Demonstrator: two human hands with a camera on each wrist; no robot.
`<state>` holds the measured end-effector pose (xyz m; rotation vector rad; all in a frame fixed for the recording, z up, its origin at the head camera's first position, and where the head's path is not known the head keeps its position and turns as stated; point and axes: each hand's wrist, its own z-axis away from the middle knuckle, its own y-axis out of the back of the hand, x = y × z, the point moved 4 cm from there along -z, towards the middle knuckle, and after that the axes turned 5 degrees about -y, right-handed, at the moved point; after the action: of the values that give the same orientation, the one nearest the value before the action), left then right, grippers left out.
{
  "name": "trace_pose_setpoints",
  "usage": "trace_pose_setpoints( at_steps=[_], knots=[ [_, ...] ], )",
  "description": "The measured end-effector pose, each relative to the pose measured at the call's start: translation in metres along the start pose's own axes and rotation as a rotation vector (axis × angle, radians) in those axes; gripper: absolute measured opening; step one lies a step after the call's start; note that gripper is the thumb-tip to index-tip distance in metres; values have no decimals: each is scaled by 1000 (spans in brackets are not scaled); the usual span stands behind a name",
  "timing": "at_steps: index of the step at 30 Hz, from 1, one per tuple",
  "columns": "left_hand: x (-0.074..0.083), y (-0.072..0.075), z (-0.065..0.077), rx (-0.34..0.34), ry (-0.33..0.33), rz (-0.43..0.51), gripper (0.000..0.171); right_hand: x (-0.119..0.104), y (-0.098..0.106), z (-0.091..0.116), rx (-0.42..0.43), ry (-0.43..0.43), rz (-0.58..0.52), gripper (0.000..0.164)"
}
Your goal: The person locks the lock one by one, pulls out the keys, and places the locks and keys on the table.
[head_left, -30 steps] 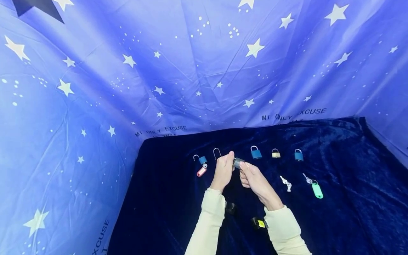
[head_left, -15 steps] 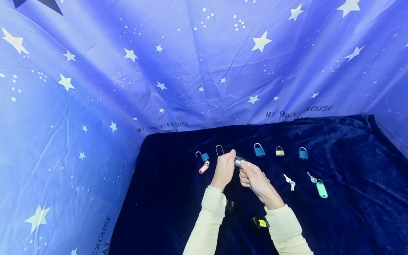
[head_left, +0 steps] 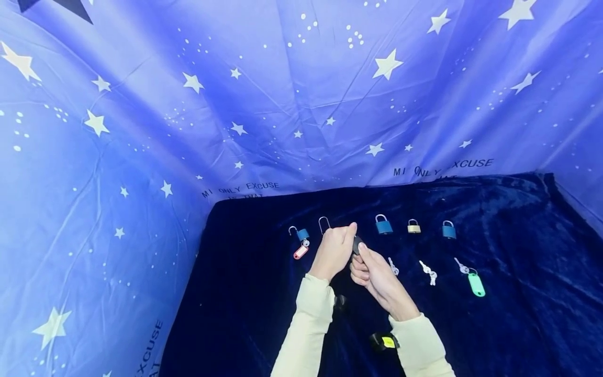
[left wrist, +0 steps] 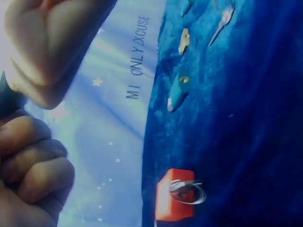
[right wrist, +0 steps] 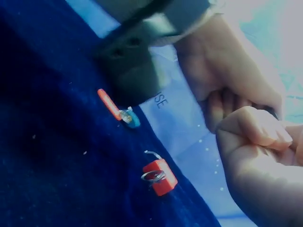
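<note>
My left hand and right hand meet above the dark blue cloth, fingers curled. Between them they grip a dark grey padlock, mostly covered by the fingers; its shackle is hidden. The right thumb presses along its side. Beyond the left hand a long thin shackle shows in the head view. Both wrist views reveal a red padlock there, with keys on a ring hanging from it. To its left lies an opened blue padlock with a key in it and a red tag.
A blue padlock, a brass padlock and another blue padlock lie in a row at the right. Nearer are loose keys and a key with a green tag. A starry curtain rises behind the cloth.
Both hands have turned the grey padlock, so its lit silvery side no longer shows. The left hand has shifted slightly right over it. Keys beside the right hand have come into view.
</note>
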<state>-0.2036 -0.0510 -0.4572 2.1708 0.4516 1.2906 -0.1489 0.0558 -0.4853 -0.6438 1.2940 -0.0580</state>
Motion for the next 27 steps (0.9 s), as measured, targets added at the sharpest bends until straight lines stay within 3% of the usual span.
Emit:
trace_pose_setpoints(
  at_steps=[2, 5, 10, 13, 21, 27],
  knots=[
    [1, 0, -2, -20, 2, -41, 57, 0, 0, 0, 33, 14, -6, 37],
    [-1, -2, -3, 1, 29, -31, 56, 0, 2, 1, 98, 25, 8, 38],
    [-7, -7, 1, 93, 125, 93, 49, -2, 9, 1, 239, 36, 28, 39],
    [-10, -11, 6, 106, 165, 179, 43, -3, 14, 1, 316, 41, 31, 40],
    [-9, -20, 13, 92, 98, 311, 27, 2, 18, -1, 361, -13, 107, 41],
    [-10, -17, 11, 130, 157, 337, 25, 1, 23, 4, 424, -19, 253, 41]
  ],
)
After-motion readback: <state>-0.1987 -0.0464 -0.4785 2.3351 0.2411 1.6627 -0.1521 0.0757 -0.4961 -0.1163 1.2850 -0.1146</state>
